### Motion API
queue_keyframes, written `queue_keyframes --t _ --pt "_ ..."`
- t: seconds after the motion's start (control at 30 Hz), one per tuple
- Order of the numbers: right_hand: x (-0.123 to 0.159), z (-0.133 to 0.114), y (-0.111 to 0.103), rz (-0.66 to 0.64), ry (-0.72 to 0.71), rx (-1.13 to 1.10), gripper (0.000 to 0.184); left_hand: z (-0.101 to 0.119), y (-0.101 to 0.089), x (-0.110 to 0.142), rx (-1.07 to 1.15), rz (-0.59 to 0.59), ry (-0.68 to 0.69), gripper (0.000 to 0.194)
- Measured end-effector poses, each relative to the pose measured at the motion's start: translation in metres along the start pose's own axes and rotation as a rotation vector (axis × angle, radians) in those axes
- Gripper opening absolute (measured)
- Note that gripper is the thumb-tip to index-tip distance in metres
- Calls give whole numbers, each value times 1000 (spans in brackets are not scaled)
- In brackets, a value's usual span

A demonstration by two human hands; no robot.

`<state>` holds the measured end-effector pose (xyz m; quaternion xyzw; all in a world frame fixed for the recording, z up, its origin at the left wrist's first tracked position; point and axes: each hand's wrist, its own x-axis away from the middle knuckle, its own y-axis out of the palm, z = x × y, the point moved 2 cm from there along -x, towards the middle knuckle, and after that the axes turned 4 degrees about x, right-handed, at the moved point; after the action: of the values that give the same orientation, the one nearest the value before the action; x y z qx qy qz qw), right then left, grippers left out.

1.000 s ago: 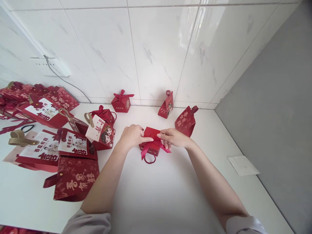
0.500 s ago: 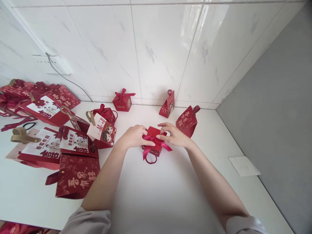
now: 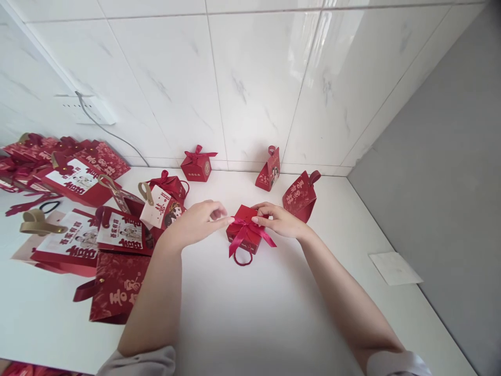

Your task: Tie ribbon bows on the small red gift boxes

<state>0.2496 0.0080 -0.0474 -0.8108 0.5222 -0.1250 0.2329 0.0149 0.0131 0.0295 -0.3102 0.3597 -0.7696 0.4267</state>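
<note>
A small red gift box (image 3: 250, 241) with a shiny ribbon bow (image 3: 246, 228) stands on the white tabletop in front of me. Two ribbon tails spread over its near side, and a dark red cord handle (image 3: 243, 262) lies before it. My left hand (image 3: 203, 222) is open at the box's left side, its thumb reaching to the bow's left end and its other fingers loosely curled. My right hand (image 3: 276, 219) is at the box's right side, closed on the right part of the bow between thumb and fingers; the exact grip is partly hidden.
Several red gift boxes stand at left, including a white-fronted one (image 3: 158, 209). Behind are a bowed box (image 3: 197, 168), a triangular box (image 3: 268, 172) and a tilted box (image 3: 300, 196). A cable (image 3: 105, 128) hangs from the wall socket. A white square (image 3: 395, 268) lies right.
My left hand has drawn back leftward from the top of the box, and its fingers have loosened. My right hand let go briefly, then came back to the bow. The box stays in place.
</note>
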Motion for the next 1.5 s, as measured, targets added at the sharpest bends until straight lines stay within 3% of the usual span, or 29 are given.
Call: queue_keyframes --t 0.1,0.2,0.3,0.63,0.73,0.83,0.9,1.07,1.2,1.37,1.5 --pt "0 0 0 -2 11 -17 38 -4 3 1 -103 -186 -75 52" --pt "0 -1 -2 -6 3 -19 38 -5 14 -6 -14 -392 -63 47" --pt "1 0 -4 -30 -6 -11 35 -4 22 -14 64 -443 7 37" --pt "2 4 -5 -59 35 -100 36 -11 17 -13 59 -462 -28 32" --pt "6 2 -10 9 84 -48 36 -19 11 -12 0 -368 -85 35" --pt "11 1 -15 69 181 95 47 -27 7 -12 -17 -246 -138 49" --pt "13 4 -16 67 273 172 50 -28 9 -13 0 -244 -149 65" --pt "13 10 -18 82 419 206 26 -25 18 -16 15 -361 -124 75" --pt "19 5 -27 95 398 189 22 -24 15 -15 31 -280 -112 79" --pt "28 -13 -33 15 310 39 27 -12 12 -16 90 -93 97 54" --pt "23 -16 -23 -125 296 -143 34 -7 20 -23 136 -159 118 38"
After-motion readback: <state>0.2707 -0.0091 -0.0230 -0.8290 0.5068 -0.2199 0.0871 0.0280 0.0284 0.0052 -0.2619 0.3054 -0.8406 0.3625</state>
